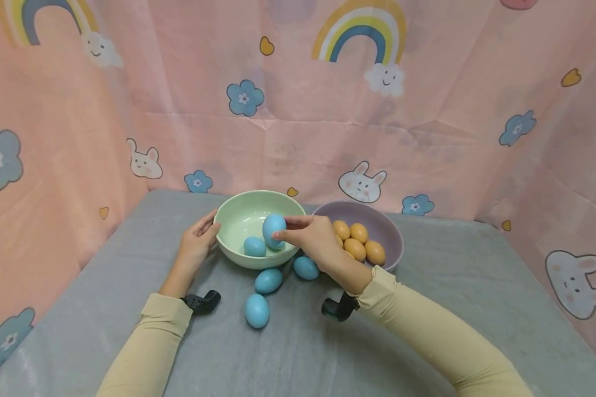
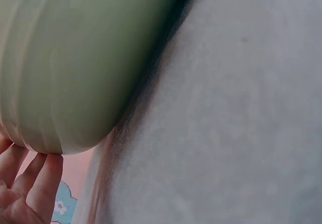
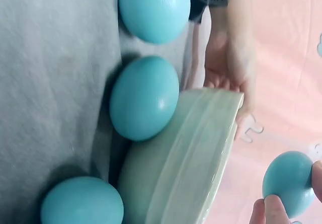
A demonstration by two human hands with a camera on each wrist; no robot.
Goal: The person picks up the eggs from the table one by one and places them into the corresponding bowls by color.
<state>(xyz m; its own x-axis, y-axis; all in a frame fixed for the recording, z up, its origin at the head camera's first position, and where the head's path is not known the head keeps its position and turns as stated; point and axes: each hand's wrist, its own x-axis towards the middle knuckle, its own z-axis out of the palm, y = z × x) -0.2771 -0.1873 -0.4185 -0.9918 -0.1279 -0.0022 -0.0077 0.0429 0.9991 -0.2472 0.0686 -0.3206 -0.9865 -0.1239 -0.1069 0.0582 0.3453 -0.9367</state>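
Observation:
My right hand [image 1: 318,240] pinches a blue egg [image 1: 274,229] between thumb and fingers, above the inside of a light green bowl [image 1: 235,220]. Another blue egg [image 1: 254,247] lies in that bowl, and a further one shows partly behind the held egg. At the bowl's left side my left hand [image 1: 197,240] holds the rim, its fingertips [image 2: 48,166] against the outer wall in the left wrist view. Three blue eggs rest on the table in front: one egg [image 1: 268,281] by the bowl, one [image 1: 256,311] nearer me, one [image 1: 306,268] under my right wrist.
A purple bowl [image 1: 394,237] stands right of the green one, holding several orange-brown eggs [image 1: 355,250]; my right hand hides part of it. Grey cloth covers the table [image 1: 457,286]. A pink patterned curtain [image 1: 298,143] hangs behind and at both sides.

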